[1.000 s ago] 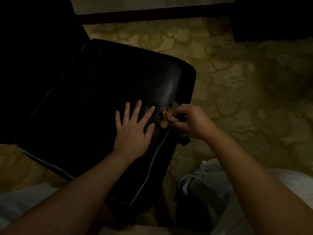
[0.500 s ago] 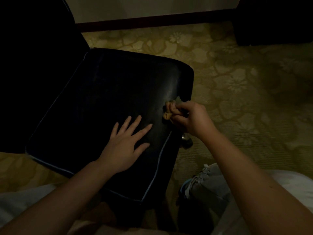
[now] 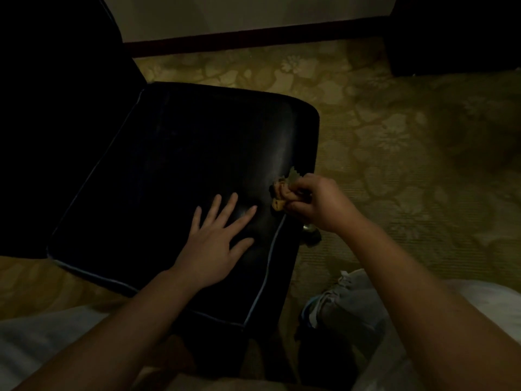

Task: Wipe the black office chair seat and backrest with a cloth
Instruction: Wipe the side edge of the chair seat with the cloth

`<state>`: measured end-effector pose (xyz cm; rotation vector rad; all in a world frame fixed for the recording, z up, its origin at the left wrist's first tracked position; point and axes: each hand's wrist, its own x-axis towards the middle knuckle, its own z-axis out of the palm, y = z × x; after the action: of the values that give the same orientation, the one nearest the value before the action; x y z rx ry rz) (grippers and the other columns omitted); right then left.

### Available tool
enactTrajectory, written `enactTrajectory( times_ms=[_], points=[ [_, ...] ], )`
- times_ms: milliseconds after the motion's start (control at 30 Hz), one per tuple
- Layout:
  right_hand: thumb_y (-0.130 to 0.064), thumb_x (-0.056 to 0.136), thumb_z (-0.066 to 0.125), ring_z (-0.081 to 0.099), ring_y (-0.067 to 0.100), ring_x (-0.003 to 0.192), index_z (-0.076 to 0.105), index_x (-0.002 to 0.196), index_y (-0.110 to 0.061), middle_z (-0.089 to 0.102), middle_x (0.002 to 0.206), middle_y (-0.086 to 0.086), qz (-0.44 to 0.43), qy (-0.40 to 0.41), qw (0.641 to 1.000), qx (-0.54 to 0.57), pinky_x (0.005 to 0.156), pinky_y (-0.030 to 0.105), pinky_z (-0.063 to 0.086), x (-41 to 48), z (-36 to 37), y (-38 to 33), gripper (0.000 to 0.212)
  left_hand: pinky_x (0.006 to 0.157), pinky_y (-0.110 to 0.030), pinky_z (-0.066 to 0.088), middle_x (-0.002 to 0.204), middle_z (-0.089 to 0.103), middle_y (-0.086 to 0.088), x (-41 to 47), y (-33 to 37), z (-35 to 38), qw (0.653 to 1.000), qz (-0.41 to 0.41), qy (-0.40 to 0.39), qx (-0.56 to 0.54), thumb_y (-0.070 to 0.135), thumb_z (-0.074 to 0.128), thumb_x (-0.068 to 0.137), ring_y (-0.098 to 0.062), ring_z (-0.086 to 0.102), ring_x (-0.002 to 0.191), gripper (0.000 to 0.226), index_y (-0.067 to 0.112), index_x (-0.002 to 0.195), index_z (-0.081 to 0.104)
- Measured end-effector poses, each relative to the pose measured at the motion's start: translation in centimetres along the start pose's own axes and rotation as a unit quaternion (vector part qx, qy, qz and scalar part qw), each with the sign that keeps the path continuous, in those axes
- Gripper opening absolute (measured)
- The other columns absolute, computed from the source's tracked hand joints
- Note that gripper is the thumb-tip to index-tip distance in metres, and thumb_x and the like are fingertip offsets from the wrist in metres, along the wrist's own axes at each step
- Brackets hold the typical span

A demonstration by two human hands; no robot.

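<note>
Your right hand (image 3: pixel 318 203) is clenched around the bunched tan cloth (image 3: pixel 280 193), pressing it on the right edge of the black padded leather chair seat (image 3: pixel 174 170). Your left hand (image 3: pixel 214 241) lies flat, fingers spread, just left of it. The unwiped seat stretches left and far; the dark backrest (image 3: pixel 56 94), barely visible, stands at far left.

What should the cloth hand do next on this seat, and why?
Probably draw the cloth leftward across the seat, away from its right edge. The right hand pinches it bunched at that edge, while the left hand lies flat on the seat nearby.
</note>
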<state>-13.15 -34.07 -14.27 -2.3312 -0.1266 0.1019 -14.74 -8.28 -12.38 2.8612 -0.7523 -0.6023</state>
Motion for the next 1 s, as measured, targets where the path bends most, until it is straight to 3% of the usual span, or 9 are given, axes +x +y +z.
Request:
enactTrajectory(
  times_ms=[200,300,600,767,900,1000],
  points=[
    [-0.025,0.083,0.073,0.06,0.02,0.086,0.07,0.105,-0.016,0.062,0.097,0.003,0.04,0.094,0.995,0.008,0.076,0.039,0.052,0.9,0.7,0.6,0.024,0.117,-0.045,-0.018,0.158,-0.023,0.014,0.4,0.1,0.4,1.0,-0.002,0.016,-0.016,0.071,0.005,0.085,-0.015,-0.027,0.146,0.061,0.061,0.144,-0.004],
    [-0.025,0.082,0.075,0.062,0.021,0.09,0.069,0.107,-0.015,0.064,0.099,0.005,0.059,0.092,0.993,0.038,0.08,0.044,0.054,1.3,0.4,0.8,0.027,0.117,-0.045,-0.018,0.157,-0.024,0.016,0.6,0.3,0.6,1.0,-0.011,0.021,-0.019,0.071,0.004,0.084,-0.013,-0.029,0.145,0.06,0.061,0.143,-0.004],
    [-0.02,0.082,0.076,0.061,0.017,0.095,0.069,0.115,-0.019,0.063,0.104,0.002,0.065,0.002,0.998,0.025,0.082,0.036,0.054,0.4,-0.8,0.5,0.034,0.117,-0.044,-0.019,0.16,-0.019,0.015,1.6,1.6,1.2,0.996,-0.035,0.068,-0.037,0.065,0.02,0.096,-0.009,-0.028,0.143,0.057,0.056,0.15,0.005],
    [-0.023,0.084,0.075,0.061,0.015,0.093,0.069,0.115,-0.02,0.065,0.1,-0.001,0.065,0.038,0.997,0.006,0.079,0.031,0.052,0.4,-0.5,0.3,0.033,0.116,-0.042,-0.02,0.158,-0.021,0.015,1.8,1.7,1.1,0.996,-0.038,0.069,-0.032,0.068,0.011,0.091,-0.008,-0.028,0.143,0.061,0.055,0.15,0.002],
    [-0.023,0.084,0.075,0.063,0.011,0.094,0.066,0.121,-0.019,0.062,0.098,-0.008,0.104,0.09,0.988,0.07,0.083,0.03,0.054,0.7,-0.4,0.1,0.038,0.116,-0.042,-0.02,0.158,-0.021,0.016,1.9,1.8,1.1,0.996,-0.043,0.069,-0.036,0.069,0.006,0.088,-0.008,-0.027,0.143,0.066,0.051,0.151,-0.001],
    [-0.024,0.083,0.076,0.064,0.011,0.093,0.067,0.118,-0.02,0.067,0.101,-0.004,0.106,0.11,0.985,0.08,0.084,0.034,0.056,0.8,-0.3,0.2,0.037,0.117,-0.044,-0.018,0.159,-0.021,0.015,2.0,2.0,1.1,0.996,-0.047,0.071,-0.031,0.068,0.007,0.089,-0.009,-0.026,0.145,0.068,0.047,0.153,-0.003]
  ],
)
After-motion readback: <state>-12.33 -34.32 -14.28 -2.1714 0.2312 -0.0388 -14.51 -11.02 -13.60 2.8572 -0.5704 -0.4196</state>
